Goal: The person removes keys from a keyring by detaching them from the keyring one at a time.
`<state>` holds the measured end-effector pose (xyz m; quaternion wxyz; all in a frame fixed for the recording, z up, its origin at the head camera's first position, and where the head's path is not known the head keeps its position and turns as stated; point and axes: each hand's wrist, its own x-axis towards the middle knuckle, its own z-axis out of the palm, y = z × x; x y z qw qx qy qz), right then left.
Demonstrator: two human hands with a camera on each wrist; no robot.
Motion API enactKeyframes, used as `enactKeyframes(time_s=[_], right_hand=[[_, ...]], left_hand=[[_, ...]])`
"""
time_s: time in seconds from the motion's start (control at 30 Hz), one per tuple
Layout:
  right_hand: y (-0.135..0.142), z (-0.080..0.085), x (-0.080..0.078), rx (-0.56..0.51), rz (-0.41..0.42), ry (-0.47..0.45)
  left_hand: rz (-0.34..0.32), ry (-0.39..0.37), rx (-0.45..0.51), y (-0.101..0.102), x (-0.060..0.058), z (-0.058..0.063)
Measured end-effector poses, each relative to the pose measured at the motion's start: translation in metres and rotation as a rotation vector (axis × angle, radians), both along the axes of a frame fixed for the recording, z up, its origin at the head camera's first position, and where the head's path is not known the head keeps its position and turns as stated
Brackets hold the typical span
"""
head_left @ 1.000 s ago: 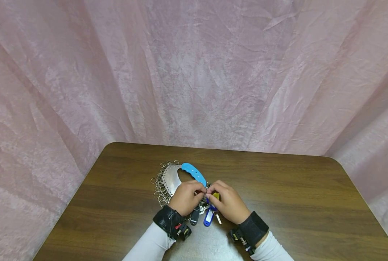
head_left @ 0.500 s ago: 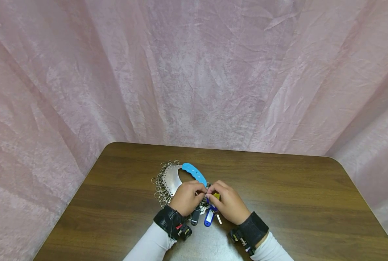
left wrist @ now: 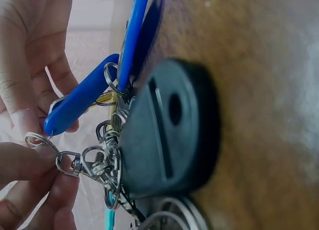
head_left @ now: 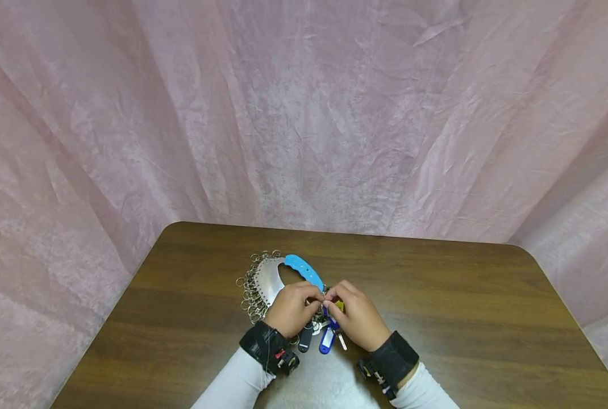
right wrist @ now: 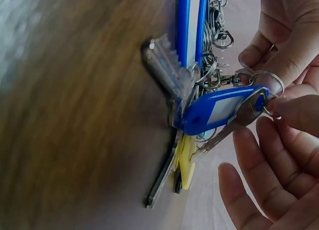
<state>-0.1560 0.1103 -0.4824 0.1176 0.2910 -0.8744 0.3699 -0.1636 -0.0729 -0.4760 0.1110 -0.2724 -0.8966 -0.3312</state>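
Observation:
In the head view my left hand (head_left: pixel 292 308) and right hand (head_left: pixel 360 318) meet fingertip to fingertip beside a light-blue handle (head_left: pixel 304 271). That handle belongs to a crescent metal plate (head_left: pixel 268 278) lined with small rings. Seen from the left wrist, my left fingers pinch a split key ring (left wrist: pixel 32 136) attached to a swivel clasp (left wrist: pixel 76 164). My right thumb and finger pinch the same ring's edge in the right wrist view. A silver key (right wrist: pixel 245 113) and a blue key tag (right wrist: pixel 212 110) hang there, with the other right fingers spread.
Below the hands hang or lie a black fob (head_left: pixel 305 341), another blue tag (head_left: pixel 327 339) and a small key (head_left: pixel 342 342). A yellow tag (right wrist: pixel 186 163) is in the bunch. A black key head (left wrist: pixel 167 130) fills the left wrist view's middle. Wooden table (head_left: pixel 462 295); pink curtain (head_left: pixel 324 113) behind.

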Motion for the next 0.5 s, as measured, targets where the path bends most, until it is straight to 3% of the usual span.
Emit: enactKeyframes(time_s=[0.5], right_hand=[[0.0030, 0.0025, -0.0019, -0.039, -0.035, 0.036]], left_hand=[[0.079, -0.050, 0.012, -0.0038, -0.0018, 0.0007]])
